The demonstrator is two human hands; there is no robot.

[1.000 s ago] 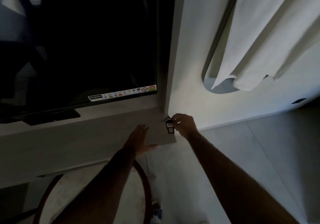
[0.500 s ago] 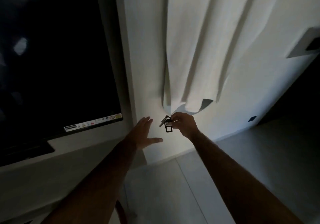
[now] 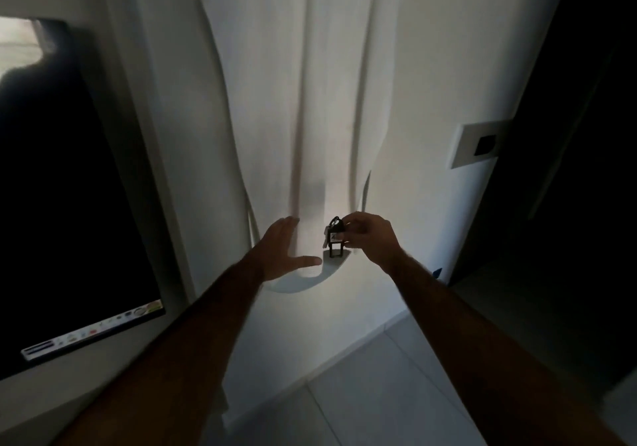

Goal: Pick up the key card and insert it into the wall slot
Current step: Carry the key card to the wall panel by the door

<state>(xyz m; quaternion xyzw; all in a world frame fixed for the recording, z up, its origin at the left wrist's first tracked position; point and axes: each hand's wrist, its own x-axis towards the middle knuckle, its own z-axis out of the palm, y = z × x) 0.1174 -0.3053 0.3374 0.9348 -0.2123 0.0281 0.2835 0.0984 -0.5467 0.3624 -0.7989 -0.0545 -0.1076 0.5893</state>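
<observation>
My right hand [image 3: 370,237] pinches a small dark key card tag [image 3: 335,243] with a ring and keys on it, held in the air in front of the white wall. My left hand [image 3: 281,251] is open, fingers spread, palm down, just left of the tag and apart from it. A grey wall plate with a dark slot [image 3: 477,144] sits on the wall up and to the right, well above my right hand.
A white towel [image 3: 303,101] hangs down the wall over a rounded mirror edge [image 3: 296,283]. A dark TV screen [image 3: 65,204] fills the left side. A dark doorway [image 3: 579,135] lies at right. Pale floor tiles [image 3: 372,394] run below.
The view has swung right and upward: the TV slid left and the wall plate came closer to centre. Both hands stay together, right hand still holding the tag.
</observation>
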